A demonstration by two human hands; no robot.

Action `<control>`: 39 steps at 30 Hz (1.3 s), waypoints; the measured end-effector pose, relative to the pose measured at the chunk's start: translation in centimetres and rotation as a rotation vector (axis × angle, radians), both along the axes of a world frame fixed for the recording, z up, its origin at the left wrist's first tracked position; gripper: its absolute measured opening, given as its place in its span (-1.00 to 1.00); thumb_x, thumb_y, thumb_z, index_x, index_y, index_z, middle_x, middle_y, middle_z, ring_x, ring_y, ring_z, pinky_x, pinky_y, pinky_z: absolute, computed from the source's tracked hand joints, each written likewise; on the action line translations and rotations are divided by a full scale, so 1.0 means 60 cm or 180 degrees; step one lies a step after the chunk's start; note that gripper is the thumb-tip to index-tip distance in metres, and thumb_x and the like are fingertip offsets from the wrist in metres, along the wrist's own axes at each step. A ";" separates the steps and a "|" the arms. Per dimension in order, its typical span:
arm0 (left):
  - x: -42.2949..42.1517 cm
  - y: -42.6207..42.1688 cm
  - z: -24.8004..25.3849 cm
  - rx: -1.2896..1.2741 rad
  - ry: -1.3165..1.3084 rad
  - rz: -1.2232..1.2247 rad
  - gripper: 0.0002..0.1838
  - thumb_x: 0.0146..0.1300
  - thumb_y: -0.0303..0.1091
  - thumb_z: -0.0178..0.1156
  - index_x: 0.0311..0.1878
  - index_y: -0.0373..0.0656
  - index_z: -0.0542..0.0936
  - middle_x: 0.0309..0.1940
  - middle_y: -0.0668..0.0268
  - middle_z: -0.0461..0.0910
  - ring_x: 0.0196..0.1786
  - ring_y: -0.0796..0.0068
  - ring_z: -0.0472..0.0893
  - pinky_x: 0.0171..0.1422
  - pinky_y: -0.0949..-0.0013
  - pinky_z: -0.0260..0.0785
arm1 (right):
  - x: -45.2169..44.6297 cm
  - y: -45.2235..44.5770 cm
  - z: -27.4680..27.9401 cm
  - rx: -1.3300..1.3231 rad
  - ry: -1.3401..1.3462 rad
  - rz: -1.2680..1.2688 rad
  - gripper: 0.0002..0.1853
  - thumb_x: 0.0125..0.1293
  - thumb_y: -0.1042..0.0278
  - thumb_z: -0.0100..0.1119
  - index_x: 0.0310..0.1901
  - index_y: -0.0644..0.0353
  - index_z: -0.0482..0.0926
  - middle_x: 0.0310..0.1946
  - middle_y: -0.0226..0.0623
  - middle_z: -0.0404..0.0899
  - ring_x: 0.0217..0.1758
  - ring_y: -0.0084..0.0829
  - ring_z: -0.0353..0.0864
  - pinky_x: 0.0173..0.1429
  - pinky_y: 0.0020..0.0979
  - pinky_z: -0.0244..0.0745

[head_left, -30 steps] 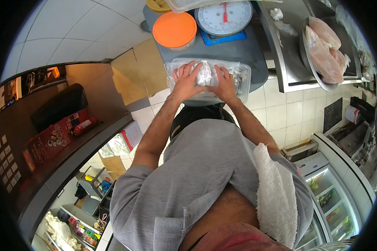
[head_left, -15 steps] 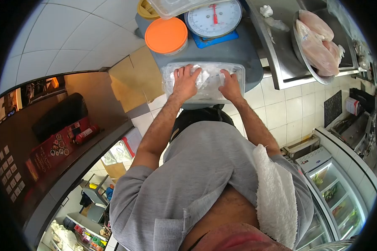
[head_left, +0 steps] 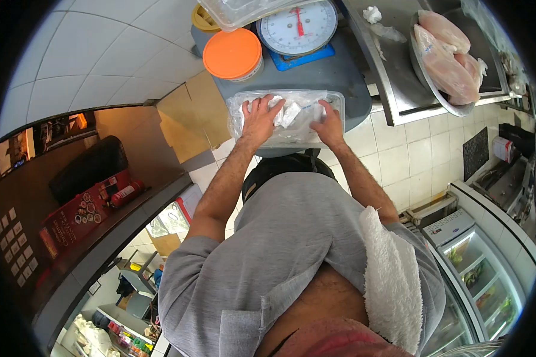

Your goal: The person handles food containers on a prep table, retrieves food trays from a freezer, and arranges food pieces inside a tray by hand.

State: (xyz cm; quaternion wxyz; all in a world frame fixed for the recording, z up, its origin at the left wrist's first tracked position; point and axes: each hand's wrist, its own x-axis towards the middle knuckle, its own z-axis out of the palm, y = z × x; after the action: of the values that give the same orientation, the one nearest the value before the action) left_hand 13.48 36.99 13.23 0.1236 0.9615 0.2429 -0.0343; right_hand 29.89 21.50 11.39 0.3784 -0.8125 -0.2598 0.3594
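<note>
Hands apart: left hand (head_left: 258, 123) over the white bundle (head_left: 289, 114) in the clear tub (head_left: 292, 144), grip can't tell; right hand (head_left: 332, 126) thumb and finger spread. Tub's at the near edge of the table (head_left: 355, 86); hard pressing could tip it. Loose plastic might snag my fingers.

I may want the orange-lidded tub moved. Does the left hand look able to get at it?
Probably yes. The orange-lidded tub stands just beyond the left hand, its lid largely uncovered; the hand would first have to leave the clear container.
</note>
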 end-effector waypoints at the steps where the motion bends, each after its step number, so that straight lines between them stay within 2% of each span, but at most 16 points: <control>1: 0.002 -0.002 0.011 -0.0152 0.0081 0.0042 -0.13 -0.21 -0.26 0.48 0.29 0.24 0.36 0.26 0.30 0.19 0.32 0.23 0.14 0.38 -0.10 -0.17 | -0.005 0.004 0.003 0.0148 0.0089 -0.0106 -0.23 -0.08 0.41 0.29 0.27 -0.02 0.29 -0.03 0.11 0.29 -0.01 0.00 0.43 0.13 -0.19 0.40; 5: -0.036 -0.006 0.056 -0.0196 -0.0339 0.0732 -0.08 -0.20 -0.23 0.49 0.33 0.23 0.30 0.31 0.27 0.15 0.34 0.22 0.13 0.39 -0.11 -0.18 | -0.021 0.013 -0.001 0.0337 -0.0177 0.0086 -0.24 -0.07 0.39 0.29 0.27 -0.01 0.28 -0.03 0.13 0.29 0.02 0.05 0.40 0.15 -0.18 0.38; 7: -0.063 -0.005 0.065 -0.0090 -0.0512 0.1732 -0.04 -0.19 -0.20 0.50 0.37 0.14 0.25 0.34 0.19 0.12 0.35 0.19 0.11 0.38 -0.13 -0.11 | -0.025 0.011 -0.002 0.0099 -0.0302 0.0277 -0.24 -0.07 0.38 0.30 0.27 0.00 0.28 -0.03 0.16 0.29 0.05 0.10 0.38 0.18 -0.16 0.36; 8: -0.078 -0.003 0.055 -0.0061 -0.0516 0.1735 -0.04 -0.19 -0.20 0.50 0.37 0.14 0.25 0.34 0.19 0.12 0.35 0.19 0.11 0.38 -0.13 -0.11 | -0.025 0.007 -0.006 0.0129 -0.0299 0.0281 -0.24 -0.07 0.38 0.30 0.27 0.00 0.28 -0.03 0.16 0.29 0.05 0.10 0.38 0.18 -0.16 0.36; 10: -0.119 0.002 0.014 -0.0234 -0.1008 0.2542 -0.03 -0.15 -0.16 0.49 0.38 0.01 0.21 0.30 0.07 0.15 0.32 0.10 0.17 0.36 -0.03 0.00 | -0.024 -0.002 -0.017 0.0157 -0.0306 0.0316 -0.24 -0.07 0.38 0.29 0.27 0.00 0.28 -0.01 0.19 0.28 0.08 0.13 0.36 0.20 -0.15 0.35; 11: -0.134 0.008 -0.005 -0.0200 -0.1017 0.2536 -0.03 -0.15 -0.16 0.49 0.38 0.01 0.21 0.30 0.07 0.15 0.32 0.10 0.17 0.36 -0.03 0.00 | -0.023 -0.005 -0.021 0.0191 -0.0303 0.0314 -0.24 -0.07 0.38 0.29 0.27 0.00 0.28 -0.01 0.19 0.28 0.08 0.13 0.36 0.20 -0.15 0.35; 13: -0.147 0.018 -0.029 -0.1757 -0.1473 0.2886 -0.02 -0.12 -0.18 0.47 0.38 -0.14 0.16 0.22 0.03 0.25 0.23 0.04 0.29 0.30 0.11 0.17 | -0.014 -0.008 -0.028 0.0220 -0.0303 0.0418 -0.23 -0.08 0.39 0.31 0.27 0.00 0.28 0.00 0.19 0.28 0.09 0.14 0.36 0.21 -0.16 0.34; 17: -0.135 -0.015 -0.027 -0.1210 -0.1273 0.2867 -0.04 -0.11 -0.22 0.46 0.35 -0.21 0.16 0.14 -0.01 0.31 0.16 -0.01 0.36 0.24 0.17 0.25 | 0.003 -0.017 -0.033 0.0158 -0.0181 0.0501 -0.21 -0.10 0.38 0.32 0.27 0.00 0.27 0.01 0.18 0.28 0.10 0.12 0.36 0.23 -0.17 0.33; 19: -0.126 -0.036 -0.014 -0.0434 -0.1225 0.2670 -0.07 -0.10 -0.27 0.46 0.34 -0.20 0.18 0.13 -0.02 0.30 0.17 -0.01 0.35 0.25 0.13 0.23 | 0.011 -0.027 -0.025 0.0332 -0.0215 0.0523 -0.21 -0.12 0.38 0.33 0.26 0.00 0.29 0.03 0.16 0.28 0.10 0.08 0.37 0.23 -0.18 0.33; 23: -0.116 -0.071 0.000 -0.0485 -0.1288 0.2712 -0.09 -0.09 -0.31 0.44 0.34 -0.20 0.19 0.13 -0.03 0.30 0.18 -0.04 0.32 0.26 0.10 0.22 | 0.023 -0.055 -0.004 0.0153 -0.0095 0.0414 -0.21 -0.13 0.38 0.34 0.25 0.01 0.31 0.03 0.13 0.31 0.09 0.04 0.39 0.22 -0.19 0.33; 26: -0.123 -0.090 -0.002 -0.0026 -0.1600 0.2531 -0.17 -0.03 -0.28 0.41 0.33 -0.16 0.24 0.13 0.01 0.27 0.18 -0.01 0.31 0.27 0.08 0.19 | 0.030 -0.077 -0.013 0.0350 -0.0126 0.0393 -0.22 -0.14 0.38 0.34 0.24 0.01 0.33 0.01 0.12 0.33 0.06 0.00 0.42 0.20 -0.21 0.35; 29: -0.136 -0.109 0.000 0.0370 -0.1495 0.1902 -0.30 -0.02 -0.23 0.39 0.23 -0.09 0.38 0.14 0.09 0.29 0.18 0.05 0.27 0.31 0.03 0.06 | 0.027 -0.097 -0.016 0.0494 0.0083 0.0262 -0.22 -0.15 0.39 0.35 0.24 0.01 0.33 0.00 0.11 0.35 0.04 -0.03 0.44 0.18 -0.22 0.36; 31: -0.133 -0.130 0.010 0.0620 -0.0505 0.1499 -0.48 0.03 -0.09 0.33 0.08 -0.01 0.53 0.12 0.19 0.30 0.20 0.13 0.23 0.33 -0.06 -0.06 | 0.023 -0.103 -0.017 0.0649 0.0265 0.0080 -0.22 -0.14 0.39 0.35 0.24 0.03 0.33 0.03 0.09 0.34 0.01 -0.09 0.47 0.16 -0.24 0.38; 34: -0.133 -0.141 0.005 0.0360 -0.0124 0.1291 -0.53 0.08 0.04 0.27 0.00 0.01 0.61 0.12 0.23 0.30 0.24 0.17 0.16 0.34 -0.03 -0.12 | 0.013 -0.120 -0.023 0.0641 0.0475 -0.0080 -0.22 -0.13 0.41 0.35 0.25 0.03 0.33 0.06 0.06 0.34 -0.04 -0.16 0.51 0.11 -0.27 0.43; 37: -0.112 -0.157 0.018 0.0185 -0.0746 0.0662 -0.52 0.07 0.02 0.28 0.03 0.01 0.60 0.11 0.22 0.30 0.24 0.19 0.17 0.33 -0.04 -0.11 | 0.007 -0.127 -0.005 0.0597 0.0454 -0.0235 -0.23 -0.13 0.42 0.35 0.24 0.04 0.33 0.07 0.05 0.33 -0.07 -0.20 0.52 0.08 -0.29 0.45; 39: -0.106 -0.158 0.016 0.0138 -0.0582 0.0552 -0.52 0.07 0.02 0.29 0.03 0.01 0.59 0.09 0.22 0.31 0.22 0.20 0.19 0.32 -0.08 -0.11 | 0.002 -0.126 0.003 0.0528 0.0460 -0.0291 -0.23 -0.13 0.43 0.35 0.24 0.05 0.34 0.07 0.05 0.34 -0.07 -0.21 0.52 0.07 -0.29 0.45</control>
State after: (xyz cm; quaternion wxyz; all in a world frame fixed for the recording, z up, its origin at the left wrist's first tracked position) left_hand 7.12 27.50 14.17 0.1269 0.9385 0.3135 0.0696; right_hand 29.99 13.95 11.55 0.4780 -0.7614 -0.2235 0.3767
